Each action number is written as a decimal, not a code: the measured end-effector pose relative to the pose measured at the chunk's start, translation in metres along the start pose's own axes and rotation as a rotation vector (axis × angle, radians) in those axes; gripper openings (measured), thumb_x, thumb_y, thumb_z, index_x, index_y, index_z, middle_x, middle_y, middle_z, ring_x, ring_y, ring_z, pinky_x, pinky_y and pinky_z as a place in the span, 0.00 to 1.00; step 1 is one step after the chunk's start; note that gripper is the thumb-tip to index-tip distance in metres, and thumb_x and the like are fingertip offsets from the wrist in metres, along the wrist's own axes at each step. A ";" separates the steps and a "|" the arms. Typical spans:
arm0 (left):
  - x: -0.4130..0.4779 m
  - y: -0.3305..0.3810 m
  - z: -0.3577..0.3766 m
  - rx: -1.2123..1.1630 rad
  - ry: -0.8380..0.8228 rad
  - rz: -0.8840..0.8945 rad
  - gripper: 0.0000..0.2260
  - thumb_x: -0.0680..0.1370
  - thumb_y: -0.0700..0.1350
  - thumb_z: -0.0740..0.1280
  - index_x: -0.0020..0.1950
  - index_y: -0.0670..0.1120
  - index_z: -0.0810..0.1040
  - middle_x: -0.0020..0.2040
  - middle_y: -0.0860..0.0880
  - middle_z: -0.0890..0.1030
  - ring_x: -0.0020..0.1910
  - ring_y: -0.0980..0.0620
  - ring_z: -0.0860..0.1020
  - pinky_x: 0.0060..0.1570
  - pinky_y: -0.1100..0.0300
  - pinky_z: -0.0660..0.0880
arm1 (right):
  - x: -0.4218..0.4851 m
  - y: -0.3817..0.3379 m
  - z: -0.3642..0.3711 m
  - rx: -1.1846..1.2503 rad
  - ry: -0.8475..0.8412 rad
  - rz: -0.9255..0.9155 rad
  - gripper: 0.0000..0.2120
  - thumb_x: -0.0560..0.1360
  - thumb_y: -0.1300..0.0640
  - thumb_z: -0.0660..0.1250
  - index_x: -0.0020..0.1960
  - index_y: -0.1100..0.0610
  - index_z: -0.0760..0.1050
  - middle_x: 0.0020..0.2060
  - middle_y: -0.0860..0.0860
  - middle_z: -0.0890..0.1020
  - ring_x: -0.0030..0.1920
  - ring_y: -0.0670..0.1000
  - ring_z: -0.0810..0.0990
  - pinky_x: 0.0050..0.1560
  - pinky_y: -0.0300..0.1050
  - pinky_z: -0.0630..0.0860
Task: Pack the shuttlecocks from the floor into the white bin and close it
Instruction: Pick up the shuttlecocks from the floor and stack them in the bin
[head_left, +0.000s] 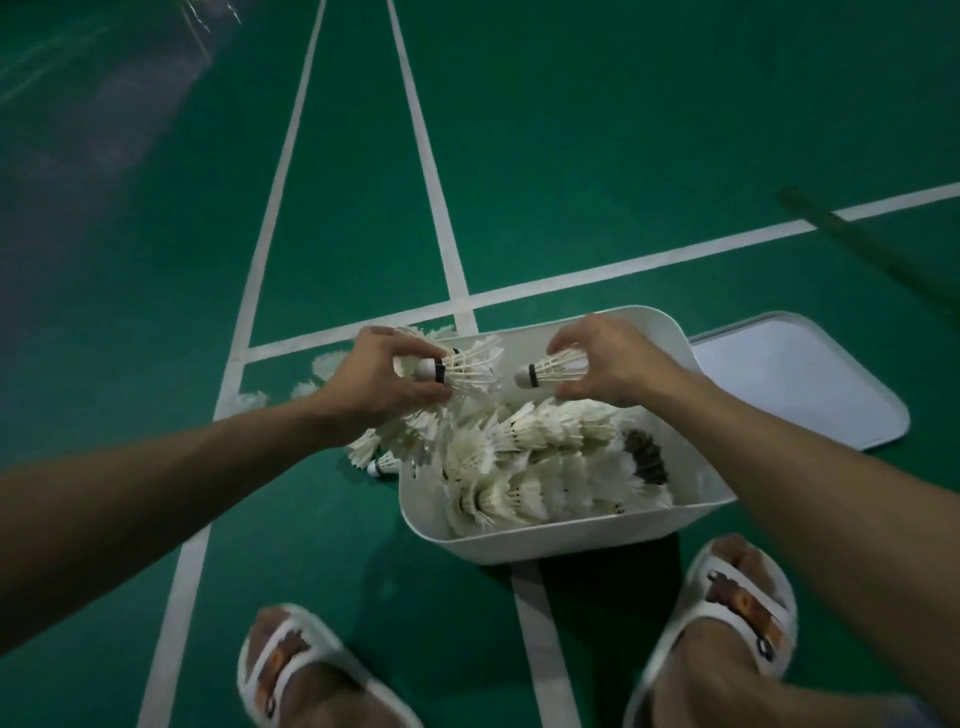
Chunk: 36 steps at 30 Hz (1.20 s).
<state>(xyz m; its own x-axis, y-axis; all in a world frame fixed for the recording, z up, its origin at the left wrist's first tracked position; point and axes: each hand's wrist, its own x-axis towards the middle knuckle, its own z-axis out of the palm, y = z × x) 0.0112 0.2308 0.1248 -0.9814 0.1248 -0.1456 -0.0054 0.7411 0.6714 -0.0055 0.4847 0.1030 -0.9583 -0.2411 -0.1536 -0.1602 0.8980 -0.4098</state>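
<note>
Two grips busy over the white bin (519, 543): left hand (382, 382) pinches left shuttlecock (465, 370), right hand (615, 364) pinches right shuttlecock (551, 371). Best nest cork-first, lay flat; loose shuttlecocks (250, 401) lie on floor (623, 156).

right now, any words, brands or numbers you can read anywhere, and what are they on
No text can be read in this view.
Sandals: brown and orange print on the straps, too blurred to read as words.
Shuttlecocks: a black band by the cork, no legible lettering.
White bin and lid: plain, no label visible.
</note>
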 end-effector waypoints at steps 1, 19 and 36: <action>0.000 -0.001 0.003 0.014 -0.011 -0.010 0.17 0.65 0.47 0.78 0.52 0.52 0.82 0.63 0.46 0.70 0.60 0.50 0.71 0.66 0.50 0.70 | 0.000 0.004 0.005 -0.004 -0.016 -0.010 0.24 0.67 0.48 0.77 0.62 0.48 0.76 0.56 0.49 0.75 0.59 0.52 0.73 0.58 0.48 0.71; 0.017 -0.028 -0.006 0.052 0.004 -0.006 0.19 0.67 0.45 0.77 0.57 0.48 0.81 0.64 0.47 0.70 0.62 0.51 0.69 0.67 0.56 0.64 | 0.011 -0.039 0.096 -0.093 -0.164 -0.069 0.36 0.65 0.42 0.77 0.67 0.54 0.71 0.59 0.54 0.74 0.58 0.57 0.76 0.58 0.50 0.75; 0.013 -0.034 -0.005 0.048 -0.007 -0.013 0.19 0.67 0.47 0.78 0.57 0.52 0.80 0.65 0.48 0.65 0.62 0.53 0.65 0.64 0.62 0.59 | 0.021 -0.045 0.099 -0.019 -0.207 -0.131 0.35 0.66 0.47 0.78 0.70 0.50 0.71 0.61 0.51 0.77 0.61 0.52 0.75 0.61 0.43 0.70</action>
<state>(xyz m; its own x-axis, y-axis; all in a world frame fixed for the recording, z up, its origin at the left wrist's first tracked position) -0.0019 0.2038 0.1044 -0.9800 0.1193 -0.1594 -0.0088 0.7737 0.6335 0.0045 0.4032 0.0292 -0.8603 -0.4244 -0.2823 -0.2861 0.8604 -0.4217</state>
